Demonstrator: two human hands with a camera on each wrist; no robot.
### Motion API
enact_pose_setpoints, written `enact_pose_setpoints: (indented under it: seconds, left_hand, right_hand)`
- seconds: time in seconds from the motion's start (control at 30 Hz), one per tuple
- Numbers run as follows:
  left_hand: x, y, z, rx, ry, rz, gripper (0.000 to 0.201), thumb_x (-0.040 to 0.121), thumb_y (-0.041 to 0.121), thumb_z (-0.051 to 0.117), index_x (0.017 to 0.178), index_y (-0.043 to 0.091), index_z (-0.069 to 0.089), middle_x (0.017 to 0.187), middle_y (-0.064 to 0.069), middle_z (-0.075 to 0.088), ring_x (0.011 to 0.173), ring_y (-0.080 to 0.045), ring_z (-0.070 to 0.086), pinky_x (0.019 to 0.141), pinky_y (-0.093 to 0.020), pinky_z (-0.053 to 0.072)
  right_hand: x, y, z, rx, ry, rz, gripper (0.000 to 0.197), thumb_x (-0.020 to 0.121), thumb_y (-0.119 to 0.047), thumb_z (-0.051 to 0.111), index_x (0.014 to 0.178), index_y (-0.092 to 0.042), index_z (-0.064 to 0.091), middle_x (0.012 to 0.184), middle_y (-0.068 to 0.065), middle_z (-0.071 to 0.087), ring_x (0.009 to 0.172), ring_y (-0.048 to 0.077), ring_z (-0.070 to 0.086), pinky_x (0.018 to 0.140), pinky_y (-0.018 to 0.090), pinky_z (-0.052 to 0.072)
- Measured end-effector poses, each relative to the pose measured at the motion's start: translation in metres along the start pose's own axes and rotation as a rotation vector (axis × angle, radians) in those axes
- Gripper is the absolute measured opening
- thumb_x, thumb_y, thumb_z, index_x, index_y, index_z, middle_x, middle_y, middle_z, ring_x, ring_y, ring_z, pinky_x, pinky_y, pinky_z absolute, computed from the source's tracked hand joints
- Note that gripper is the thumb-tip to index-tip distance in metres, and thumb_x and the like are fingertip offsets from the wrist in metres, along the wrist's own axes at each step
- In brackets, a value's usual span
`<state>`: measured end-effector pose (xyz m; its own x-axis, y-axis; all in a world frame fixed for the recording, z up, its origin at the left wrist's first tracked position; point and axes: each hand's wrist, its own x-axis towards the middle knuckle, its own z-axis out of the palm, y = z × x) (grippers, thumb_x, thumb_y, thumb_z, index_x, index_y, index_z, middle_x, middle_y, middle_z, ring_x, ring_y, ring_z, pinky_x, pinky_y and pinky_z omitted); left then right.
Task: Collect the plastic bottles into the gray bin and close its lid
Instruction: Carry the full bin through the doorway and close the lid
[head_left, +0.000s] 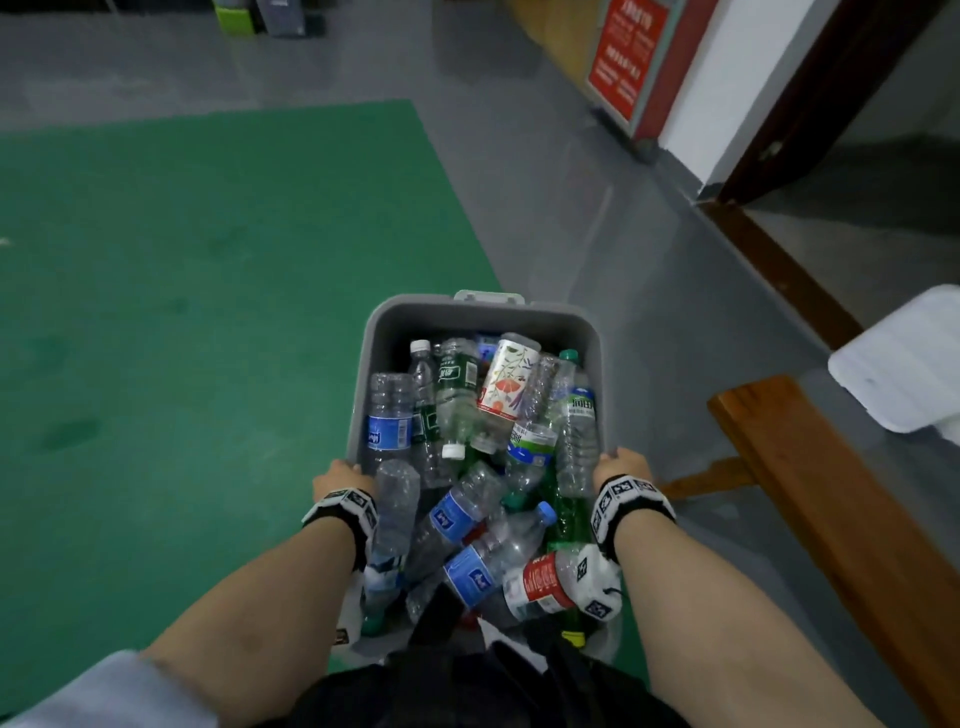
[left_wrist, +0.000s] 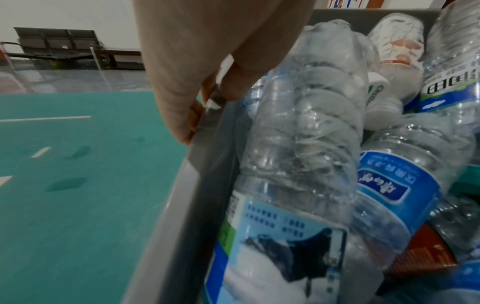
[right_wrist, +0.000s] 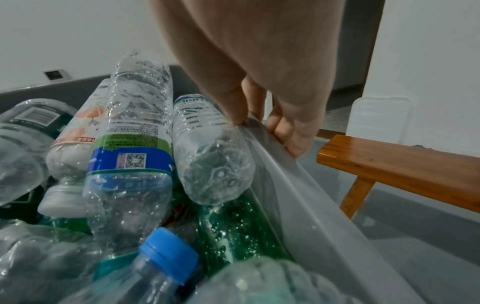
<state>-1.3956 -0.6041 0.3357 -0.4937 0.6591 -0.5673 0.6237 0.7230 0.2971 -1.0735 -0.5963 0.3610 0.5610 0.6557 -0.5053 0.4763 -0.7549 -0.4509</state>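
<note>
A gray bin (head_left: 483, 307) sits in front of my body, heaped with several empty plastic bottles (head_left: 462, 415), clear, green and blue-labelled, with no lid on it. My left hand (head_left: 337, 475) grips the bin's left rim (left_wrist: 187, 185), thumb inside and fingers (left_wrist: 182, 123) outside. My right hand (head_left: 621, 465) grips the right rim (right_wrist: 298, 185) in the same way, with its thumb by a clear bottle (right_wrist: 213, 160). A white, lid-like plastic piece (head_left: 898, 358) lies at the right on the bench.
A wooden bench (head_left: 810, 483) runs close along the bin's right side. A green floor area (head_left: 208, 312) lies to the left, with gray floor ahead. A red sign stand (head_left: 628, 62) and a dark door frame (head_left: 810, 104) stand at the far right.
</note>
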Motion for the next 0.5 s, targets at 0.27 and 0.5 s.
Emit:
enact_pose_setpoints:
  seconds: [0.27, 0.5]
  left_hand:
    - [0.048, 0.132, 0.026, 0.188, -0.111, 0.116, 0.034, 0.102, 0.023, 0.039, 0.12, -0.001, 0.054, 0.122, -0.022, 0.06, 0.111, -0.035, 0.058, 0.089, -0.039, 0.047]
    - [0.078, 0.289, 0.044, 0.159, -0.084, 0.178, 0.034, 0.102, 0.021, 0.04, 0.118, -0.002, 0.059, 0.12, -0.019, 0.062, 0.111, -0.031, 0.06, 0.091, -0.035, 0.046]
  right_hand:
    - [0.093, -0.013, -0.036, -0.082, 0.038, 0.102, 0.041, 0.1, -0.016, 0.042, 0.139, -0.002, 0.044, 0.142, 0.015, 0.047, 0.13, 0.032, 0.046, 0.103, 0.03, 0.036]
    - [0.222, -0.055, -0.092, -0.052, 0.096, 0.105, 0.044, 0.1, -0.017, 0.04, 0.141, -0.002, 0.041, 0.142, 0.017, 0.047, 0.13, 0.034, 0.046, 0.105, 0.035, 0.038]
